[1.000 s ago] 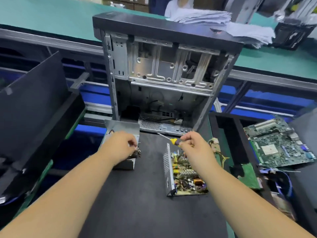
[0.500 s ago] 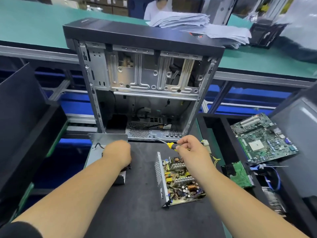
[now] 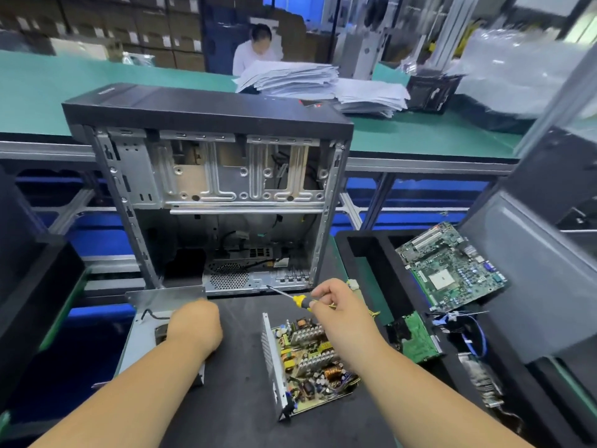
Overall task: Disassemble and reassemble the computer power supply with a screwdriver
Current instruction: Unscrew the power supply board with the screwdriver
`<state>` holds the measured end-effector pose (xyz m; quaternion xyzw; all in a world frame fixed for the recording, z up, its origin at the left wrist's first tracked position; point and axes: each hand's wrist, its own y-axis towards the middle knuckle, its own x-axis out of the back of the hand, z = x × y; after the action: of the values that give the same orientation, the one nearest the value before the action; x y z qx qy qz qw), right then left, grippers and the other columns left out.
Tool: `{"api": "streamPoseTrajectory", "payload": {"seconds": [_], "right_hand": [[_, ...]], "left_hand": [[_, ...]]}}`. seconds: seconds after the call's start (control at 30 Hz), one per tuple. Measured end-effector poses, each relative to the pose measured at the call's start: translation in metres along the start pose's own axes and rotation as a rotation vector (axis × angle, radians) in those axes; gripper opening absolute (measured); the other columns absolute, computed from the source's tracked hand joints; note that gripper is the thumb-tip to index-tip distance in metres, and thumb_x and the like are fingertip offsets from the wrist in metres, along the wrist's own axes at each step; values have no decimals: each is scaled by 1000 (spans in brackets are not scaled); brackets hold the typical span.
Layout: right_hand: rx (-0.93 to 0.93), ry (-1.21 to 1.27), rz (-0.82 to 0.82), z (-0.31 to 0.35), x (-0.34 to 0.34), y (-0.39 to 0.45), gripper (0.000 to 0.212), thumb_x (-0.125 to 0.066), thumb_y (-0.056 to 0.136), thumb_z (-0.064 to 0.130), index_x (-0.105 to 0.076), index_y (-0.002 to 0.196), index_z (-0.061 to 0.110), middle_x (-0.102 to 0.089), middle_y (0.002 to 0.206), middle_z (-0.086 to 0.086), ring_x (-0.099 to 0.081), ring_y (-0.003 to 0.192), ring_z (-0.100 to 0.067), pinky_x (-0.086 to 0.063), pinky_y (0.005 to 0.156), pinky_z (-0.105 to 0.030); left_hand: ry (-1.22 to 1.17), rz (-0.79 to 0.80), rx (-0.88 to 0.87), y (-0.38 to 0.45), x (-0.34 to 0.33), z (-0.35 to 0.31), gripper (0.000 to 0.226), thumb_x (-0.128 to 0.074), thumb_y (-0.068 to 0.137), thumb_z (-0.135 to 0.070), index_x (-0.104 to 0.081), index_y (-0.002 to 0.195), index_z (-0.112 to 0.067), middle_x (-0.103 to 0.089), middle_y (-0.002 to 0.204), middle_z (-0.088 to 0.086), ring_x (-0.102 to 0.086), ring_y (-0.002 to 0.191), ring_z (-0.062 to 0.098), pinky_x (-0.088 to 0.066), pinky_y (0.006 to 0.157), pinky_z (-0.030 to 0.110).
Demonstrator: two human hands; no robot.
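The left hand [image 3: 193,324] rests knuckles-up inside the grey metal cover [image 3: 145,334]; whether its fingers hold anything cannot be told. Beside it on the black mat [image 3: 239,399] lies the exposed power supply board [image 3: 310,360]. Above it, the right hand [image 3: 336,308] pinches a yellow-handled screwdriver [image 3: 295,298].

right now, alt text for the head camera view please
A person's right hand holds a yellow-handled screwdriver above an exposed power supply circuit board, while the left hand rests in its metal cover. An open computer case stands behind.

Motherboard [image 3: 452,266] (tilted) right; papers [image 3: 290,79] behind
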<state>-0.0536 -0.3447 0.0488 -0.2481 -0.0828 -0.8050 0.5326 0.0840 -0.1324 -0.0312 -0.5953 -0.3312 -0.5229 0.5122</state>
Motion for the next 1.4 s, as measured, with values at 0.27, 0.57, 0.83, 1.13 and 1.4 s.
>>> {"api": "streamPoseTrajectory", "payload": {"seconds": [0.27, 0.57, 0.83, 1.13, 1.4], "right_hand": [[10, -11, -21, 9, 7, -3, 6, -61, 90, 30, -56, 89, 33, -53, 67, 13, -49, 58, 2, -38, 56, -23], [25, 205, -118, 27, 14, -10, 11, -72, 84, 24, -63, 81, 26, -61, 69, 7, -54, 62, -13, -43, 56, -28], [164, 358, -163, 36, 20, -34, 18, -62, 95, 29, -61, 83, 15, -75, 86, 5, -67, 73, -11, -53, 78, -37], [278, 428, -85, 39, 20, -46, 13, -61, 95, 19, -60, 82, 17, -75, 87, -3, -72, 85, -18, -52, 81, -35], [281, 475, -44, 10, 48, -64, 14, -60, 95, 18, -59, 81, 16, -75, 86, -2, -73, 87, -18, -53, 80, -30]], "left_hand": [[-213, -105, -90, -2, 7, 7, 17, -46, 91, -8, -56, 91, -21, -55, 102, 2, -54, 95, 21, -51, 76, 37], [-1241, -196, -89, -27, 39, 2, 20, -64, 90, -10, -65, 77, -26, -73, 74, -6, -69, 71, 7, -55, 74, 28], [-1956, 81, -151, -66, 33, -18, 11, -68, 85, -18, -78, 81, -22, -68, 75, -3, -61, 66, 6, -52, 63, 18], [-2169, 251, -59, -94, 31, -38, 22, -71, 73, -21, -71, 94, -12, -68, 76, -1, -64, 66, 6, -54, 59, 17], [-2179, 259, -1, -120, 26, -71, 12, -68, 76, -16, -68, 87, -12, -65, 72, 0, -61, 63, 6, -54, 57, 17]]}}
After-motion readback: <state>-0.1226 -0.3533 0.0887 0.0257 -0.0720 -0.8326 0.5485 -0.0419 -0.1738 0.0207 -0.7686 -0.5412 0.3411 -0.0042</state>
